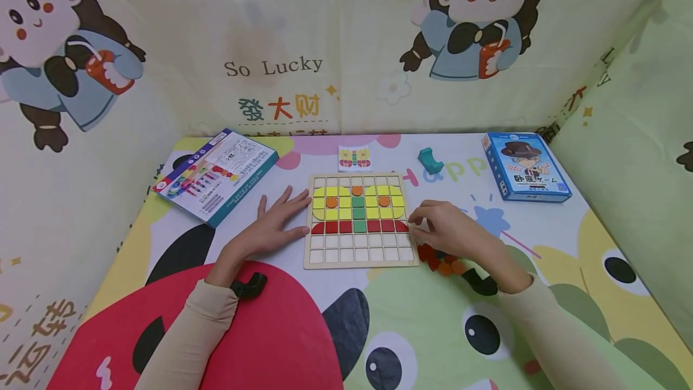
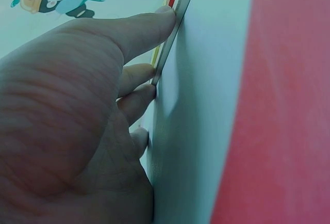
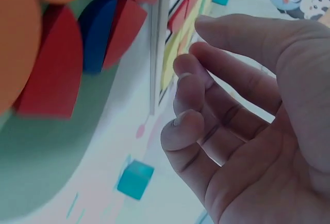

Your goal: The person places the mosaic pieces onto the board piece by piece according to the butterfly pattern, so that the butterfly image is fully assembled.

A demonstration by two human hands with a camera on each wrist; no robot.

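A wooden grid board (image 1: 361,255) lies on the table, filled in its upper part with yellow, orange, green and red flat pieces. One red row (image 1: 345,227) crosses it below the yellow ones; the lower cells are bare wood. My left hand (image 1: 273,225) lies at the board's left edge, fingers spread; in the left wrist view the thumb (image 2: 147,30) touches that edge. At the right edge hovers my right hand (image 1: 452,229), its fingers loosely bent, with nothing visible between thumb and fingers in the right wrist view. Loose red, orange and blue pieces (image 3: 56,64) lie beside it.
Behind the board stands a small picture card (image 1: 355,159) with a butterfly pattern. A teal holder (image 1: 430,162) sits right of it. One game box (image 1: 219,176) lies at the back left, a blue box (image 1: 527,167) at the back right. Printed cloth walls enclose the table.
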